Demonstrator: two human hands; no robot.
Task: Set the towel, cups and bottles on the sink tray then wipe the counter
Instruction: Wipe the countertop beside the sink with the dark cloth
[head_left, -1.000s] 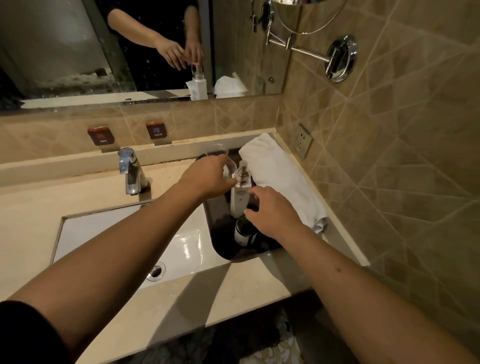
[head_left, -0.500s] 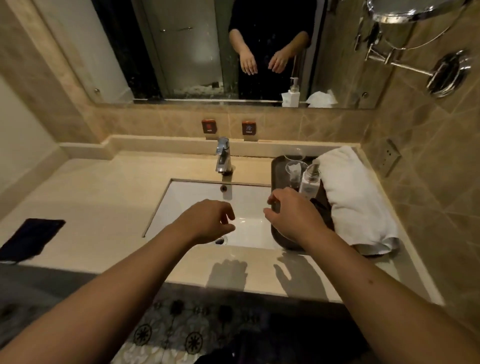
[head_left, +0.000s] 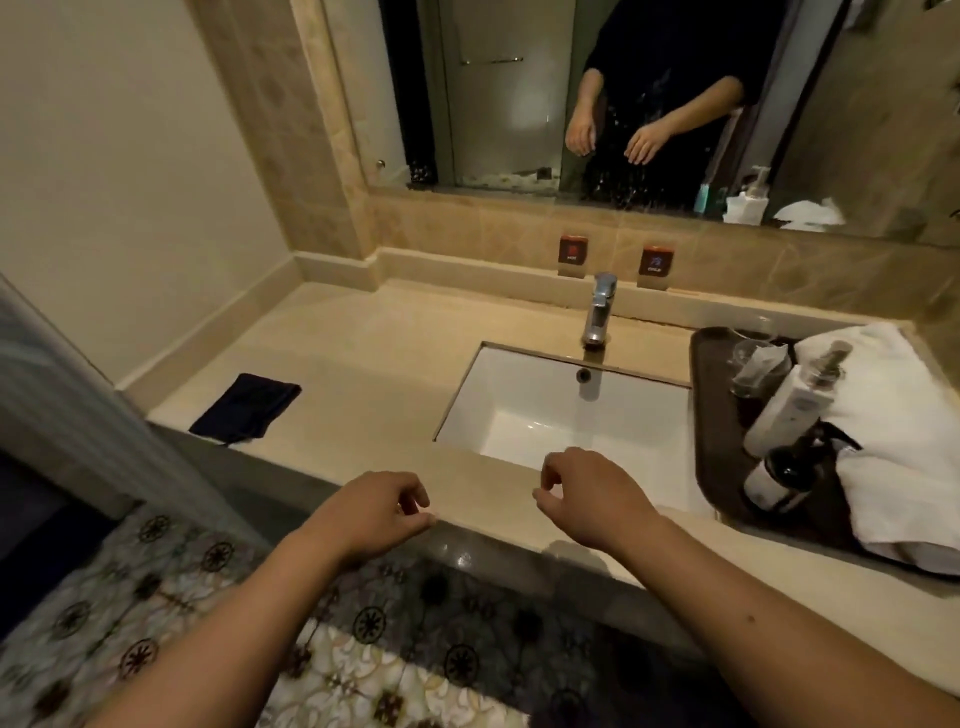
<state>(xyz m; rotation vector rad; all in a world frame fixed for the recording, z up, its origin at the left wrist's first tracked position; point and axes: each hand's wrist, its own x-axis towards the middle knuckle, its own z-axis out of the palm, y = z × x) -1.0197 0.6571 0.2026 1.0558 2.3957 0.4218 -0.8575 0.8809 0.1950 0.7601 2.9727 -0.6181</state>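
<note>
Both hands are empty. The left hand (head_left: 371, 512) hovers over the front edge of the tabletop (head_left: 363, 364) with its fingers (head_left: 415, 501) loosely curled around nothing, and the right hand (head_left: 589, 499) hangs just in front of the basin (head_left: 561, 410), its fingers (head_left: 545, 480) half bent and likewise holding nothing. Neither touches any object, which reads as a pause between the two halves of the job.

On the right, the dark tray (head_left: 709, 415) sits beside the basin and carries the whole set. The white towel (head_left: 893, 415) lies folded along its far right side, out of the way of the upright pieces. Two clear glass cups (head_left: 750, 364) stand at the back end near the wall, and a white pump bottle (head_left: 792, 402) leans or stands just in front of them, touching the towel. A dark bottle with a pale label (head_left: 776, 475) stands nearest the front. Grouping them on the tray leaves the stone surface bare for cleaning.

Judging from this, the arranging step looks finished and wiping is what remains. A dark folded cloth (head_left: 247, 408) lies on the left end of the tabletop, well apart from both hands, and is probably the wiping rag. The left hand is nearer to it, so reaching there would be the natural next move. The chrome faucet (head_left: 597, 312) stands behind the basin.
</note>
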